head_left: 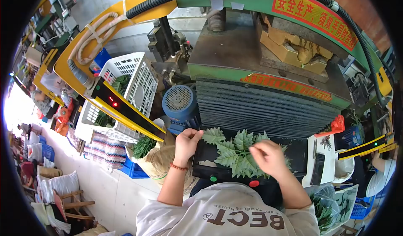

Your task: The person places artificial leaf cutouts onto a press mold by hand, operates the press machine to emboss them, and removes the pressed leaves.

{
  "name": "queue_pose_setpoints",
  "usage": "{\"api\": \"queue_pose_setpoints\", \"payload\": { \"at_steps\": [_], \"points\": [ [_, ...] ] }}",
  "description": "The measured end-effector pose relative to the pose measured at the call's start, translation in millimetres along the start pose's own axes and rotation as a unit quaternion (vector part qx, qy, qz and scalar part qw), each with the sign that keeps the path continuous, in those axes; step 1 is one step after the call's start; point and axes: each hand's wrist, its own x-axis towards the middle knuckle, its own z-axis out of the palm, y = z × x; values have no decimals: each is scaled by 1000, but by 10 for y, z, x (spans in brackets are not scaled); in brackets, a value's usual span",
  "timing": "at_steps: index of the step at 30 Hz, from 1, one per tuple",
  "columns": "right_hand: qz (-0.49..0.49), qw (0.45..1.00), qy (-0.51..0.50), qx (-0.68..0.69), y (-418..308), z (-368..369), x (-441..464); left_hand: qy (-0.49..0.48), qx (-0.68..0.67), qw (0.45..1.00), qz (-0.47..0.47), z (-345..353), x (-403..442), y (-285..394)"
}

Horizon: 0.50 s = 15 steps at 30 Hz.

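Note:
A bunch of jagged green artificial leaves [236, 153] lies spread on the black ledge [299, 163] of the press in front of me. My left hand [187, 144] is at the left end of the ledge, thumb and fingers pinched on the tip of a leaf [214, 135]. On the right, my right hand [268, 158] hovers over or touches the bunch with its fingers curled together. What is between those fingers, if anything, is too small to make out. Below the leaves sit a green button [213, 179] and a red button [254, 184].
Behind the ledge stands a green press [268, 105] with a ribbed front. Yellow light-curtain bars [126, 114] flank it. At left are a blue motor [179, 103], a white crate [132, 82] and a sack of greenery [157, 162]. A phone [317, 168] lies right.

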Motion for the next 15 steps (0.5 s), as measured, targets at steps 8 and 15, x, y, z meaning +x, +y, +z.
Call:
{"api": "queue_pose_setpoints", "payload": {
  "at_steps": [8, 15],
  "points": [
    [279, 889, -213, 294, 68, 393, 271, -105, 77, 956, 263, 126, -586, 720],
    [-107, 984, -76, 117, -281, 174, -170, -146, 58, 889, 431, 514, -577, 733]
  ]
}}
